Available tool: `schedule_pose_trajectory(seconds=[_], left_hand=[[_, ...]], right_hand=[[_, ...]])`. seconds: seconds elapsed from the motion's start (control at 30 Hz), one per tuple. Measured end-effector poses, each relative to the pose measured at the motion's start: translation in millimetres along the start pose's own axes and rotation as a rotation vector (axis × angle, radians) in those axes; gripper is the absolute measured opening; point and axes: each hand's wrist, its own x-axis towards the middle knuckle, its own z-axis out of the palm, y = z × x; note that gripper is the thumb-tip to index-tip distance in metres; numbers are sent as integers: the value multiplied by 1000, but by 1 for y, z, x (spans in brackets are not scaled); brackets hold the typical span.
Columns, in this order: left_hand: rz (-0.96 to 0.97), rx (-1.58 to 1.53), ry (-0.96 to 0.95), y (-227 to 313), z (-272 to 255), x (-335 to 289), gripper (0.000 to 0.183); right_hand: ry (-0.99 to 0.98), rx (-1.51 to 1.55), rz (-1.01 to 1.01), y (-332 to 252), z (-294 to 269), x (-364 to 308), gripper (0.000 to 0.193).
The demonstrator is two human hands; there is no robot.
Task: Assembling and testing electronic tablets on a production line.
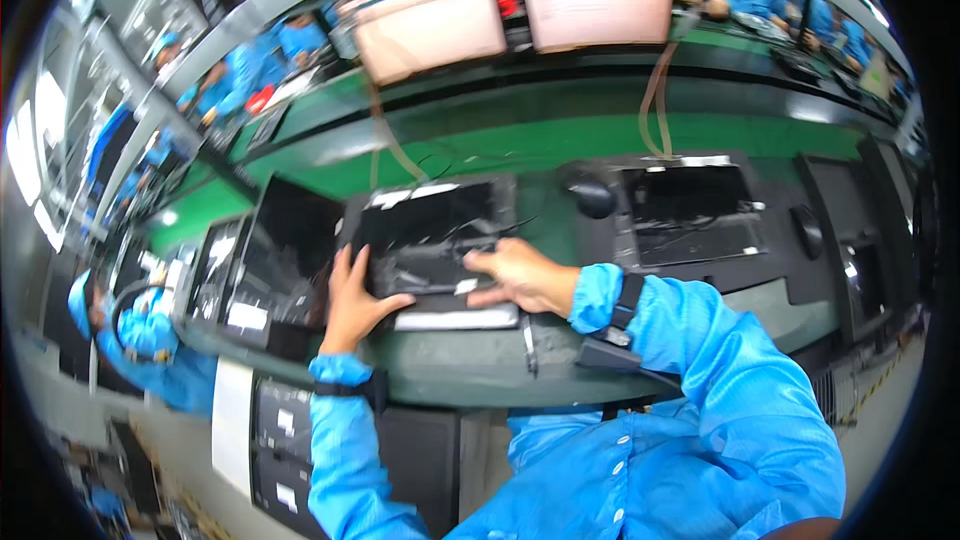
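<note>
A dark flat display panel (428, 220) with clear film and white labels lies on the bench in front of me. My left hand (357, 302) rests at its lower left corner, fingers spread, thumb pointing toward the right. Over its lower right corner is my right hand (522, 276), with thumb and fingers stretched apart and touching the panel's edge. Neither hand is wrapped around anything. Along the panel's near side runs a white strip (455, 319). A thin dark pen-like tool (530, 345) lies on the green mat below my right hand.
To the right sits a second panel (690, 210) on a dark tray, beside a black rounded object (594, 196). Dark screens (285, 245) stand at the left. Two monitors (600, 5) hang above cables at the back. A co-worker in blue (150, 340) is at the left.
</note>
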Motion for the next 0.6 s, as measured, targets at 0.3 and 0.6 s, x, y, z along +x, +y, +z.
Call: schedule_pose_trajectory(seconds=[0.3, 0.6], left_hand=[[-67, -16, -110, -4, -14, 1, 108], [278, -176, -93, 175, -15, -35, 69]], right_hand=[[100, -1399, -609, -3, -29, -11, 54], [393, -2237, -525, -121, -240, -203, 13]])
